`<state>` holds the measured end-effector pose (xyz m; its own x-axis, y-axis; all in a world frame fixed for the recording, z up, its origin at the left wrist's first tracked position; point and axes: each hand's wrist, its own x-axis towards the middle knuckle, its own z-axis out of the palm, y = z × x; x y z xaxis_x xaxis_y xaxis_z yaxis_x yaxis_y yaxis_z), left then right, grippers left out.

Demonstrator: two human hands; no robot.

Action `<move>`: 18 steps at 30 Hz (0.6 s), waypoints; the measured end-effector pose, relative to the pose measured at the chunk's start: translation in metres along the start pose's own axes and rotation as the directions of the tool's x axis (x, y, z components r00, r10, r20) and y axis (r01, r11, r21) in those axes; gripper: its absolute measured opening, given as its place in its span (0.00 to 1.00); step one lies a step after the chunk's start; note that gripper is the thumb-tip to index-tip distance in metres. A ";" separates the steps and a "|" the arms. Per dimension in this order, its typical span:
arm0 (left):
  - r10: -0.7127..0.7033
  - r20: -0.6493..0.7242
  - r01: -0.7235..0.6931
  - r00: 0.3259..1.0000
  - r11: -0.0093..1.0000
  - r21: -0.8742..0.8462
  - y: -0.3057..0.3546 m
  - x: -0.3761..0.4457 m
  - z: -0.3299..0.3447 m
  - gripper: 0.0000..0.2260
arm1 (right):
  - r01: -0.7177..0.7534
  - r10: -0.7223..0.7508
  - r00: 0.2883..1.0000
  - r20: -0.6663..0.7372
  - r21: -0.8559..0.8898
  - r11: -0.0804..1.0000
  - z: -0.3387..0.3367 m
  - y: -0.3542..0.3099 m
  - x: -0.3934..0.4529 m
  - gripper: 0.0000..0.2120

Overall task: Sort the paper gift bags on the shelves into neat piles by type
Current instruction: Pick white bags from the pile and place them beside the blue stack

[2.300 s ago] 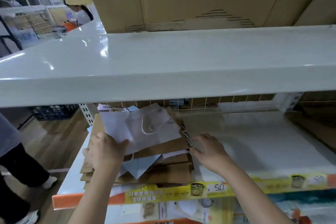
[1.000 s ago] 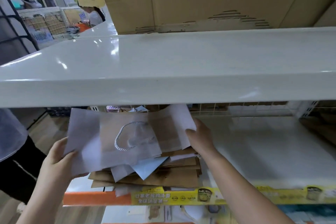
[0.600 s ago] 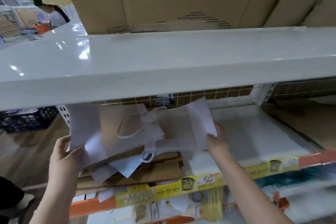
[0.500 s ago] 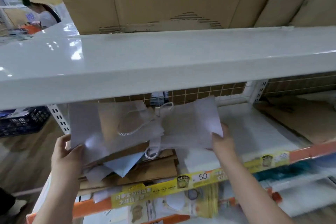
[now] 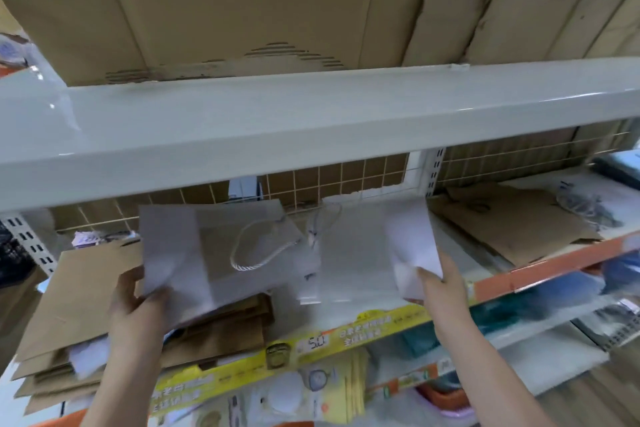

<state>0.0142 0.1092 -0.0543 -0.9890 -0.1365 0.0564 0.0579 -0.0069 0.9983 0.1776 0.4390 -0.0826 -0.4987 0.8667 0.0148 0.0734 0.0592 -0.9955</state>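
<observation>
1. We see a white upper shelf spanning the whole view, with flattened cardboard boxes stacked on top of it.
2. Below it, the lower shelf carries the gift bags, with a yellow and orange price strip along its front edge.
3. A messy pile of brown paper bags lies at the left of this shelf, with bits of white paper poking out of it.
4. Another flat brown bag lies well apart at the right.
5. Our left hand pinches the lower left corner of a white bag with a rope handle, holding it above the brown pile.
6. Our right hand grips the lower right corner of a second white bag, held above the bare middle of the shelf; the two bags overlap slightly.
</observation>
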 end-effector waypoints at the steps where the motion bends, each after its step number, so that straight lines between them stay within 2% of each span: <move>1: 0.014 -0.008 -0.014 1.000 1.000 -0.006 0.000 -0.010 0.010 0.15 | -0.007 0.007 1.000 0.004 0.006 1.000 -0.013 0.001 0.004 0.19; 6: 0.012 0.011 -0.012 1.000 0.999 -0.049 -0.001 -0.073 0.065 0.15 | -0.028 0.027 0.998 0.054 0.012 1.000 -0.087 0.007 0.024 0.18; 11: 0.024 -0.052 -0.028 0.998 0.997 -0.077 -0.002 -0.127 0.112 0.14 | -0.045 0.045 0.995 0.088 0.005 0.999 -0.155 0.011 0.053 0.16; 18: 0.019 -0.071 -0.024 0.997 0.997 -0.067 0.008 -0.171 0.161 0.16 | -0.070 0.069 0.995 0.072 0.015 0.997 -0.212 0.017 0.091 0.16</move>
<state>0.1616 0.2921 -0.0539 -0.9756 -0.2065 0.0742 0.0904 -0.0702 0.9934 0.3168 0.6244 -0.0789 -0.5533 0.8308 -0.0605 0.0955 -0.0089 -0.9954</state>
